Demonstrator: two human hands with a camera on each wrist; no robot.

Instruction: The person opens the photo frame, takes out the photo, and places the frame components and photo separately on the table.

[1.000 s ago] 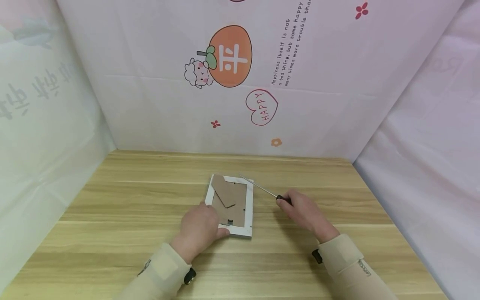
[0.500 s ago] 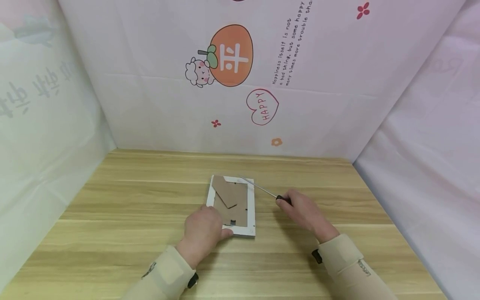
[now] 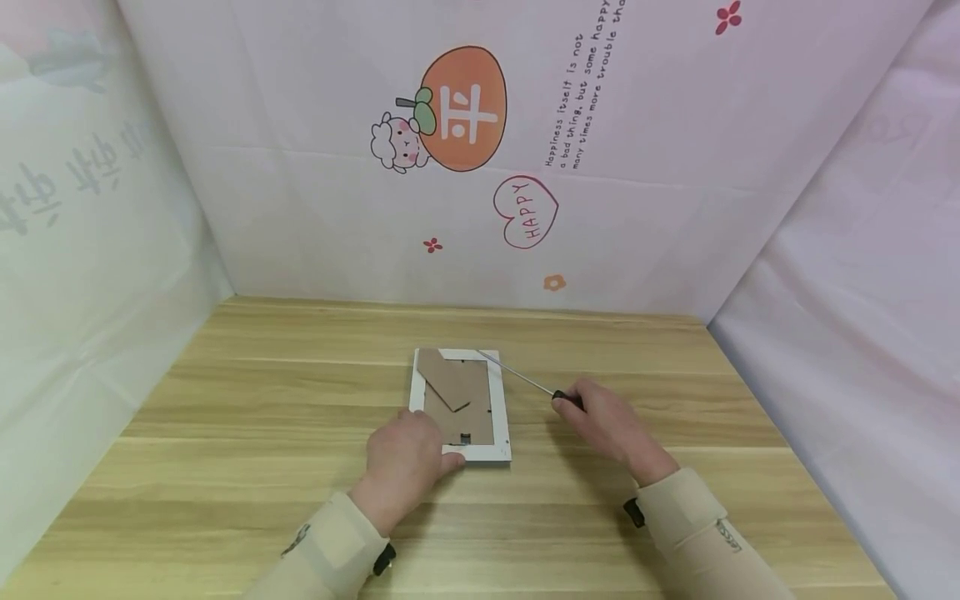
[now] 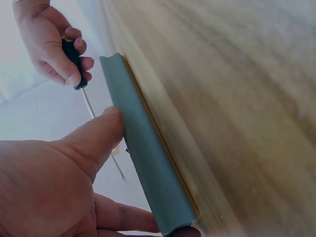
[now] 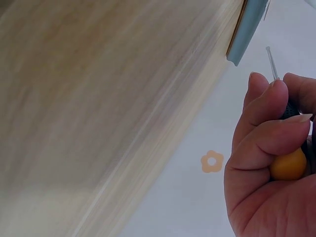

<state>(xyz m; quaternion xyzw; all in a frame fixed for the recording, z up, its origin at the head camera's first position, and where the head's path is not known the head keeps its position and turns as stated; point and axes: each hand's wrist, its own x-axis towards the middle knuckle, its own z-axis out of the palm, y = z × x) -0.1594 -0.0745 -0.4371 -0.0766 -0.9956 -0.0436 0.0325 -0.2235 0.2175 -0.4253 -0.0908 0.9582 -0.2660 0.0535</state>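
Observation:
A picture frame [image 3: 498, 408] lies face down on the table, white around a brown backing board [image 3: 477, 392] with a pointed stand flap [image 3: 442, 379]. My left hand [image 3: 405, 462] grips its near left corner, thumb along the near edge. That edge [image 4: 140, 143] looks grey-green in the left wrist view. In my right hand [image 3: 611, 425] is a screwdriver [image 4: 72, 54] with a dark handle and yellow end, fingers curled round it. Its thin shaft points left, its tip overlapping the frame's far right corner in the head view. A small metal hanger [image 3: 466, 438] sits near the backing's near edge.
The wooden table [image 3: 262, 433] reaches to a printed white cloth wall [image 3: 337, 225] at the back. Cloth also hangs along the left and right sides. Table surface extends on both sides of the frame.
The left hand has turned the picture frame slightly counterclockwise, its far end shifting left and its near edge moving away from me. The right hand and screwdriver have stayed nearly still.

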